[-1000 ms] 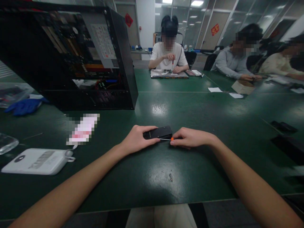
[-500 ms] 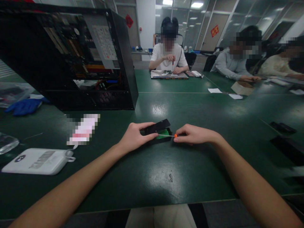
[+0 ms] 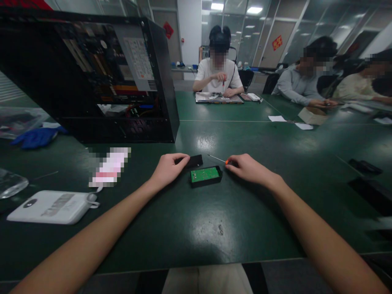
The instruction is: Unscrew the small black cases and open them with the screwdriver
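At the centre of the frame, a black box [image 3: 210,183] is set on the green surface [image 3: 159,232], its top open and a green board [image 3: 205,174] exposed inside. The flat black lid [image 3: 195,161] is pinched between the thumb and fingers of the left hand [image 3: 170,168], just beyond the box and to its left; whether it is rested on the surface cannot be told. A thin screwdriver [image 3: 218,158] is held to the right of the box by the right hand [image 3: 246,167], whose fingers are closed around the handle; the shaft is pointed toward the upper left, its tip near the lid. A white power bank [image 3: 50,207] is placed at lower left. An opened computer case [image 3: 167,90] is stood at upper left, with a blue glove [image 3: 38,138] laid beside it. At top centre, a red tool [image 3: 223,79] is gripped by a seated person [image 3: 206,67].
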The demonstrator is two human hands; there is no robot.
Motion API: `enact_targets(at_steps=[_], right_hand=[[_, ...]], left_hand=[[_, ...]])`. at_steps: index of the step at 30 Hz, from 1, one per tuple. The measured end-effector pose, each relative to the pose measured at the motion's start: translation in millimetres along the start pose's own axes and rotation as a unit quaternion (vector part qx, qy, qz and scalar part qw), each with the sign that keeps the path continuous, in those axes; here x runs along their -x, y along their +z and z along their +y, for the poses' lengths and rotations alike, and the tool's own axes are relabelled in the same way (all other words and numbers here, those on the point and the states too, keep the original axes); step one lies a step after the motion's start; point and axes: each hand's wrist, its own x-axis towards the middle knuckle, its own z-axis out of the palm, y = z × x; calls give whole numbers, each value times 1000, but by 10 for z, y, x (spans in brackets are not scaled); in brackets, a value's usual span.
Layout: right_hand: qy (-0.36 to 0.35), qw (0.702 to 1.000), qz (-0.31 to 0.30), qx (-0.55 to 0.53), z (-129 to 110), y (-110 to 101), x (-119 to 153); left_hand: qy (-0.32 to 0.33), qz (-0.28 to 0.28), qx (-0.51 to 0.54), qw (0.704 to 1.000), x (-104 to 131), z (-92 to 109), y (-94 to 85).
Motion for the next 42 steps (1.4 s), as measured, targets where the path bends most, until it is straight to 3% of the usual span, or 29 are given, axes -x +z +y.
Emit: enact_targets(at_steps=[7, 18, 22, 25, 28, 37, 42], right_hand=[[31, 997, 24, 61, -66, 131, 1], [-8, 997, 24, 73, -213, 131, 17], [-21, 995, 69, 64, -253, 155, 3], [-88, 989, 115, 13, -313, 218, 3], [-145, 982, 118, -5, -382, 302, 16], [-153, 985, 84, -8, -527, 445, 39], [-151, 975, 146, -78, -556, 349, 23]], left_hand=[[46, -13, -84, 995, -8, -116, -2], [110, -47, -224, 967, 6, -136, -48], [107, -49, -238, 964, 8, -149, -57], [104, -51, -250, 961, 3, -157, -65], [97, -60, -252, 961, 0, -156, -70], [100, -57, -245, 963, 13, -156, -57], [101, -46, -245, 963, -1, -143, -80]])
